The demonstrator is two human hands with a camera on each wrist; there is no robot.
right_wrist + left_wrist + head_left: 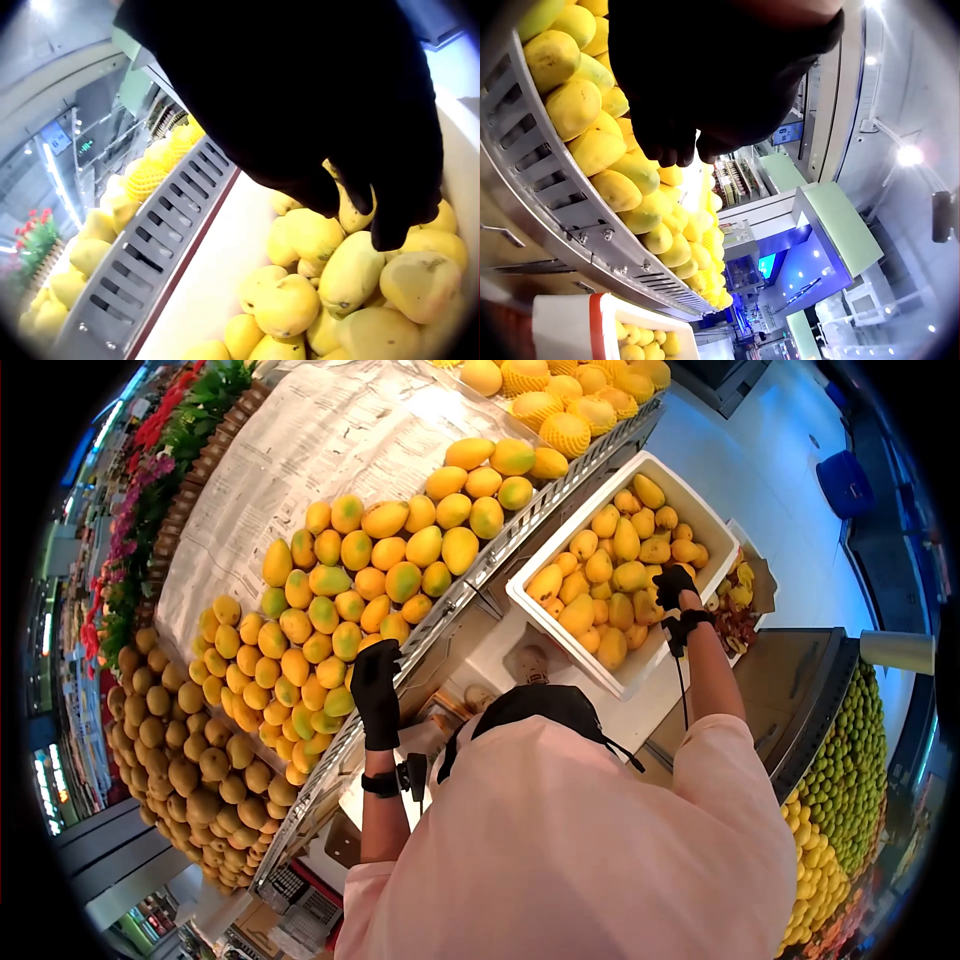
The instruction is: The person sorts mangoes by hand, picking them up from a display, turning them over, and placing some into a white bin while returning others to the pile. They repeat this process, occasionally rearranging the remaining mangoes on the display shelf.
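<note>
My right hand (pixel 675 588), in a black glove, reaches down into a white foam box (pixel 527 598) filled with yellow mangoes (pixel 626 540). In the right wrist view, its thumb and fingers (pixel 391 225) curl round a mango (pixel 354 213) on top of the pile, and the glove hides most of that fruit. My left hand (pixel 376 690), gloved in black too, hovers by the front rail of the display, beside the rows of yellow-green mangoes (pixel 325 615). Its fingers (pixel 676 146) hang loosely curled with nothing between them.
A slatted metal rail (pixel 470 592) edges the sloping display. Brown round fruit (pixel 185 760) lies at its left end, net-wrapped mangoes (pixel 566 432) at its far end. Beyond the box stands a carton of scraps (pixel 765 582). A dark-edged counter (pixel 800 710) is at right.
</note>
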